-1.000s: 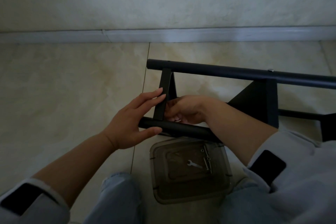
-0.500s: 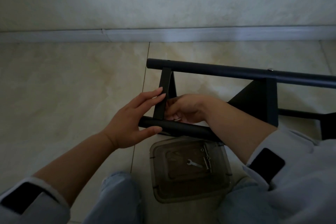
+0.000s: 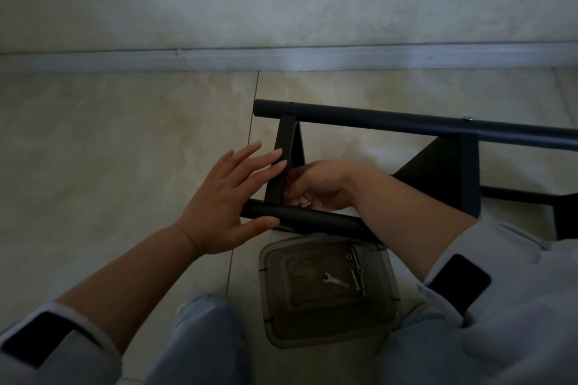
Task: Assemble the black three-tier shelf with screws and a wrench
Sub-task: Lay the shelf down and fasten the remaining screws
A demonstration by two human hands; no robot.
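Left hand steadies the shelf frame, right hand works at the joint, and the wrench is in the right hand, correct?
Not quite. The head view shows the wrench lying in the plastic tray, not in the right hand. The left hand does steady the shelf frame.

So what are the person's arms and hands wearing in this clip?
Both hands, left and right, are bare, with no gloves, and the forearms are uncovered. Light grey sleeves are pushed up, each with a black rectangular patch near the cuff.

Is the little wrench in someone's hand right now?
No, the wrench lies in the clear tray on the floor, beside the screws, with neither hand touching it.
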